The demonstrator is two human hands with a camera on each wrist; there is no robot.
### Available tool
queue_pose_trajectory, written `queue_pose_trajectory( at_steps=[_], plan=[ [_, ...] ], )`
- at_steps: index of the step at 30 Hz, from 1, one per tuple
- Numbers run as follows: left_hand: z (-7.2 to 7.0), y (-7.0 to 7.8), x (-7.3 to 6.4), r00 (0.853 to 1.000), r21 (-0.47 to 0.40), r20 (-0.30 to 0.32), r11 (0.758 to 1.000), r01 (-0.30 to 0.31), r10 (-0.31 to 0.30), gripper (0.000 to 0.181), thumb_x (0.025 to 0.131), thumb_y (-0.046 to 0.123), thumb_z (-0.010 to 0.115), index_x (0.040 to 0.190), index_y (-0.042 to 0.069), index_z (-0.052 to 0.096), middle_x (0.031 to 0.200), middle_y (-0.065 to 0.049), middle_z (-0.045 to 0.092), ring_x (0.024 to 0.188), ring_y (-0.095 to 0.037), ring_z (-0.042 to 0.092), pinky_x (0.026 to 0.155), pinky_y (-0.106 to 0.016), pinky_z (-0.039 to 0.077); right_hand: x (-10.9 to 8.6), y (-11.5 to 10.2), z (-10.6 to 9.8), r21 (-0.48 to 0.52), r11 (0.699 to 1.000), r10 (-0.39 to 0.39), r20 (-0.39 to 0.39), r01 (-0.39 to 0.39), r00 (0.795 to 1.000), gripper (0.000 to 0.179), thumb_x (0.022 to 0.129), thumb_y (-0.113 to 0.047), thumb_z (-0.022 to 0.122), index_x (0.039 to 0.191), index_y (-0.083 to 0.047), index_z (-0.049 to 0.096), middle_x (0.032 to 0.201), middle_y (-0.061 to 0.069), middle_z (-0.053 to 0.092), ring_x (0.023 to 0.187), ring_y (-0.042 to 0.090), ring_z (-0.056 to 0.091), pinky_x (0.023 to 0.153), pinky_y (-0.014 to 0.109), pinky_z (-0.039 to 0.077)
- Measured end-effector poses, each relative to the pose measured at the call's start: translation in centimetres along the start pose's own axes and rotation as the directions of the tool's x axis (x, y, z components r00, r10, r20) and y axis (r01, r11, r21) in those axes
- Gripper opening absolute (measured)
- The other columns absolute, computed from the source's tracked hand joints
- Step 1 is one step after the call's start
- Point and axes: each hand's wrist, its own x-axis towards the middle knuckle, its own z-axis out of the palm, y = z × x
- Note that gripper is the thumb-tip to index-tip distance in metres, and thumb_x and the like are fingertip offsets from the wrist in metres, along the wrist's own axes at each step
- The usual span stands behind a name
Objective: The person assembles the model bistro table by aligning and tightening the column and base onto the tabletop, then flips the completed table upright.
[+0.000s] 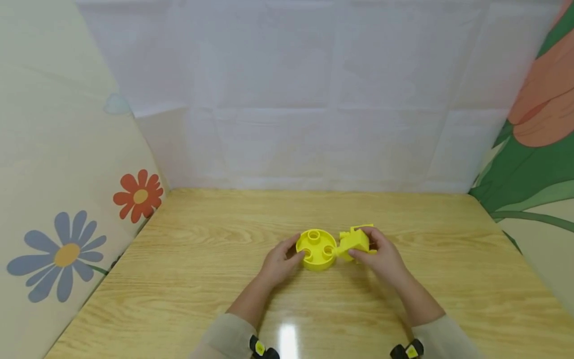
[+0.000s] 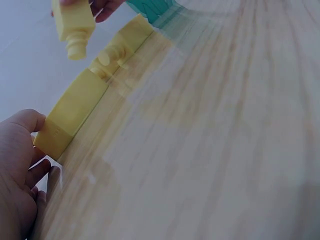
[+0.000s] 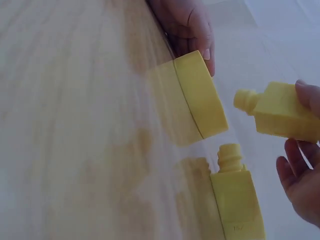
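You are working at a wood-grained table [image 1: 202, 319] glossy enough to throw a white glare [image 1: 288, 341] near your side, with a creased white sheet [image 1: 269, 99] hung along its far edge. The pale wall on the left carries a blue flower [image 1: 33, 242] and a red one [image 1: 129, 183]; on the right are a big salmon bloom [image 1: 544, 94] and green leaves [image 1: 533, 169]. Your left hand [image 1: 281, 262] pinches the side of a round yellow piece [image 1: 316, 267], which sits on the table between your hands, its three ringed sockets facing up. Your right hand [image 1: 385, 254] grips a yellow block [image 1: 356, 241] between thumb and fingers, its knob pointing at the round piece. From the head view that knob seems to meet the rim, but your right wrist view shows it raised off the table and apart from the rim. That view also sets out a second yellow block [image 3: 237, 200], lying on the table with its knob just beside the round piece; from above, it is hard to separate from the one you hold. A small marking on its side is too faint to read. Only the head view shows the sockets; both wrist views catch yellow reflections in the tabletop.
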Motion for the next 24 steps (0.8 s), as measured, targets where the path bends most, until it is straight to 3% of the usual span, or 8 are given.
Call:
queue_pose_trajectory(
  at_steps=[10, 18, 24],
  plan=[
    [0.0, -0.1, 0.1, 0.999, 0.029, -0.01, 0.999, -0.032, 0.033, 0.054, 0.096, 0.025, 0.062, 0.143, 0.005, 0.048, 0.144, -0.017, 0.052, 0.133, -0.035, 0.049, 0.112, -0.051, 0.038, 2.5, -1.7, 1.8, 0.021, 0.996, -0.083, 0.045, 0.083, 0.996, 0.062, 0.088, -0.016, 0.073, 0.145, -0.013, 0.048, 0.13, 0.019, 0.055, 0.1, 0.027, 0.062, 0.08, 0.027, 0.056],
    [0.0, 0.1, 0.3, 0.999, 0.027, -0.02, 0.999, -0.047, 0.047, 0.053, 0.095, 0.025, 0.063, 0.142, 0.004, 0.049, 0.142, -0.017, 0.054, 0.132, -0.036, 0.049, 0.112, -0.052, 0.037, 3.7, -2.3, 3.1, -0.077, 0.974, -0.207, 0.098, 0.215, 0.973, 0.062, 0.088, -0.017, 0.073, 0.144, -0.006, 0.048, 0.132, 0.02, 0.055, 0.104, 0.027, 0.059, 0.088, 0.038, 0.056],
    [0.0, -0.1, 0.2, 0.999, 0.039, -0.016, 0.998, -0.044, 0.044, 0.053, 0.095, 0.026, 0.063, 0.142, 0.005, 0.05, 0.142, -0.017, 0.054, 0.134, -0.037, 0.047, 0.116, -0.054, 0.03, 3.9, -2.1, 3.8, -0.131, 0.968, -0.202, 0.108, 0.216, 0.973, 0.06, 0.087, -0.017, 0.075, 0.141, -0.008, 0.052, 0.129, 0.018, 0.058, 0.105, 0.026, 0.058, 0.088, 0.04, 0.055]
  ],
)
